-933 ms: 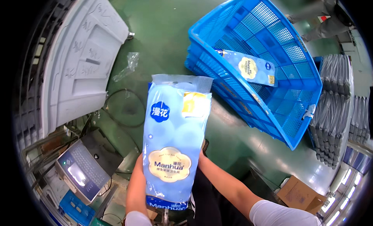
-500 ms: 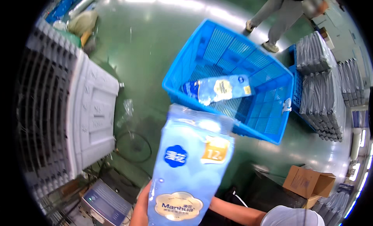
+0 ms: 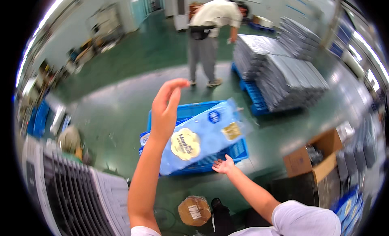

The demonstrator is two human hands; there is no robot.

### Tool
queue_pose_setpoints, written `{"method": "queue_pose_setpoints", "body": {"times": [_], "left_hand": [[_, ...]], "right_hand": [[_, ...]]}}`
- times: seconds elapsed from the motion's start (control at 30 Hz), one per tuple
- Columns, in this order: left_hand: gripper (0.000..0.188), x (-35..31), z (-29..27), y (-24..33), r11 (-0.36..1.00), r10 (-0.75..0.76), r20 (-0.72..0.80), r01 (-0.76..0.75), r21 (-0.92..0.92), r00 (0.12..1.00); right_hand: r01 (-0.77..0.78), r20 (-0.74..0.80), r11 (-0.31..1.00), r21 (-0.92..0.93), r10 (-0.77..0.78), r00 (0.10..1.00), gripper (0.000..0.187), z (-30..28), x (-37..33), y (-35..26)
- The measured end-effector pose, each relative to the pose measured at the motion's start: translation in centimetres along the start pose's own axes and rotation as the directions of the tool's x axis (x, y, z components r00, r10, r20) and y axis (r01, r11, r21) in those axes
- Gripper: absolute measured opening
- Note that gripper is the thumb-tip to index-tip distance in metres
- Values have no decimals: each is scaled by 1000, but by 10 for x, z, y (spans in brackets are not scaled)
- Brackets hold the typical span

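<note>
A long light-blue plastic-wrapped pack of paper rolls (image 3: 206, 132) lies slantwise over the blue plastic crate (image 3: 239, 153). I cannot tell whether it rests on the crate or is in the air. My left hand (image 3: 165, 108) is raised above the pack's left side, fingers bent and thumb apart, with nothing in it. Near the crate's front right edge, my right hand (image 3: 223, 165) is palm up with its fingers spread and holds nothing. Part of another blue pack (image 3: 144, 139) shows at the crate's left, behind my left forearm.
Beyond the crate, another person (image 3: 206, 37) bends beside stacks of grey wrapped bundles (image 3: 289, 78) on a blue pallet (image 3: 254, 99). An open cardboard box (image 3: 316, 157) stands to my right, a slatted pale unit (image 3: 77, 191) to my left. A brown roundish object (image 3: 194, 211) lies by my foot.
Both hands have let go of the pack, which has moved away from me over the crate. My left hand has risen, and the view has tilted up toward the other person.
</note>
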State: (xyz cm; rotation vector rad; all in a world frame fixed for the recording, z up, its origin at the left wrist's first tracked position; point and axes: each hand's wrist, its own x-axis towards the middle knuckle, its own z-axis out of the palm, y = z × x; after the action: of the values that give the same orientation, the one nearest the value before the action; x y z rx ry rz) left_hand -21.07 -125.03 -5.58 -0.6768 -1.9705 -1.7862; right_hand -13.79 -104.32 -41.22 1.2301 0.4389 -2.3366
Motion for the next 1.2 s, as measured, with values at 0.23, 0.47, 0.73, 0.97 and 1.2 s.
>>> {"method": "queue_pose_setpoints", "body": {"times": [0.23,0.47,0.73,0.97,1.2], "left_hand": [[20,-149,199,-55,871,-398,641,489,40,656],[24,-447,343,-96,102,-486,773,852,513,-407],[24,-470,534,8,397,-363,803,701,592,-472],[25,-458,709,90,612,-400,837,571,547,-372],[30,-485,857,164,689,-369,787,423,589,-495]], "right_hand": [[182,-298,971,-156,-222,929,24,-264,-140,-78],[483,-586,838,254,-264,766,27,-547,-329,-59],[891,-919,-267,-367,-44,-392,15,-752,-528,-101],[863,-897,-256,-436,207,-392,16,-927,-589,-128],[871,-885,248,-425,-317,-341,26,-984,-554,-177]]}}
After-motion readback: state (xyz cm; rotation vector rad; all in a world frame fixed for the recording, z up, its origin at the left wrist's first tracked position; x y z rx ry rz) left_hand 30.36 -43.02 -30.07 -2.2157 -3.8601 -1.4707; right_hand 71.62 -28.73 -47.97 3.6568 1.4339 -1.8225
